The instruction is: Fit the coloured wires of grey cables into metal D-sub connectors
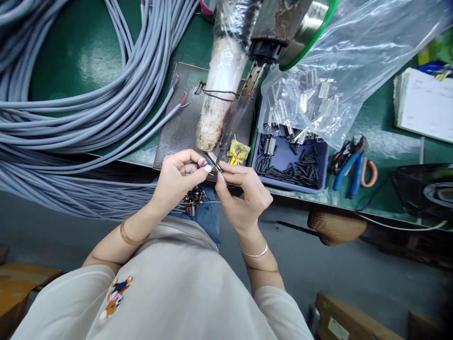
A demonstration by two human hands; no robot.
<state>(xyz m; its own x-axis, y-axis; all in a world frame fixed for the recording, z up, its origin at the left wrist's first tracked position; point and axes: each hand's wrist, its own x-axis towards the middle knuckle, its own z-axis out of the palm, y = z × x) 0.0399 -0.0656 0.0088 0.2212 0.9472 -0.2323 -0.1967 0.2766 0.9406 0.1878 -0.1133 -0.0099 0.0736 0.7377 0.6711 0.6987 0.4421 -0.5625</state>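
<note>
My left hand [182,173] is closed in a pinch on thin coloured wires [205,164], beside a small multi-pin connector [212,160]. The fingers of my right hand [244,189] pinch the near right end of that connector. Both hands meet at the table's front edge, under a slanting metal rod [244,97] that looks like a soldering iron. Its lower end comes down close to the connector; whether they touch is unclear. Several finished-looking connectors [193,200] with wires lie on my lap below my hands. Fingers partly hide the wire ends.
Grey cable coils [141,108] cover the left side. A plastic-wrapped white tube [222,75] and a green-rimmed solder spool [311,33] stand over a dark board [177,127]. Rightward are a blue tray [283,165] of black pieces, a bag of connectors [314,94], cutters [354,165] and papers [424,104].
</note>
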